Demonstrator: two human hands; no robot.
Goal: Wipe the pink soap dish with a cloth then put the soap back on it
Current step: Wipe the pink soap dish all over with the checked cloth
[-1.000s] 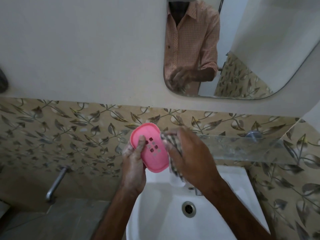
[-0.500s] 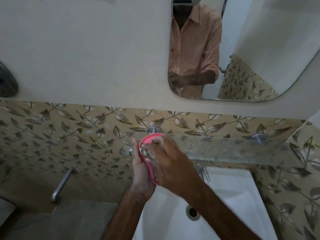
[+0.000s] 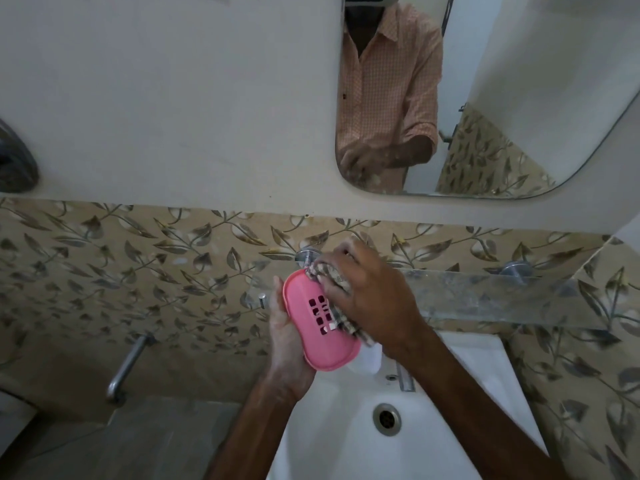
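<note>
Pink soap dish [image 3: 313, 332] above white sink [image 3: 349, 441], cloth [image 3: 334, 282] pressed on.

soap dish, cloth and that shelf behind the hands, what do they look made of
Soap dish: probably moulded plastic, matte pink, one piece with square punched drain holes. Cloth: woven fabric, seemingly cotton, checked brown and cream, bunched softly under the right hand. Shelf: clear glass or acrylic, cannot tell which; see-through, smudged, on shiny metal studs.
</note>
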